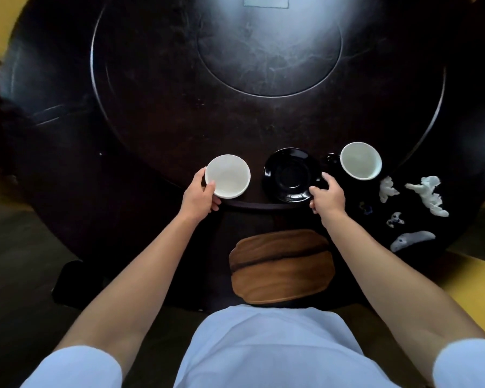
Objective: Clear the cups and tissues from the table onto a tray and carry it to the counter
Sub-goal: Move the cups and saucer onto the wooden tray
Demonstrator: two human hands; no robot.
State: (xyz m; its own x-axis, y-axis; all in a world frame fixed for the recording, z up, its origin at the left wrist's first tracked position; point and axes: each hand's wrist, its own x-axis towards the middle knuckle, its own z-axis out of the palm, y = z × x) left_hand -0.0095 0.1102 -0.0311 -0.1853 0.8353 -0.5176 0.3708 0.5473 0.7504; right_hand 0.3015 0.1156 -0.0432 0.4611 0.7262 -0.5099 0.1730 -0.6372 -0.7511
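Left hand (pixel 200 196) clasping white cup (pixel 227 176), right hand (pixel 327 196) pinching black saucer (pixel 291 175); risk: glazed ware slipping before wooden tray (pixel 282 266)

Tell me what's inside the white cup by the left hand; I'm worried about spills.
The white cup at the left hand shows only its pale inner wall and bottom; no liquid or tissue visible. Nothing covers the opening.

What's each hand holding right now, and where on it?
The left hand grips the white cup by its near-left rim and side. The right hand holds the black cup at its near-right rim. Whether either is lifted cannot be told.
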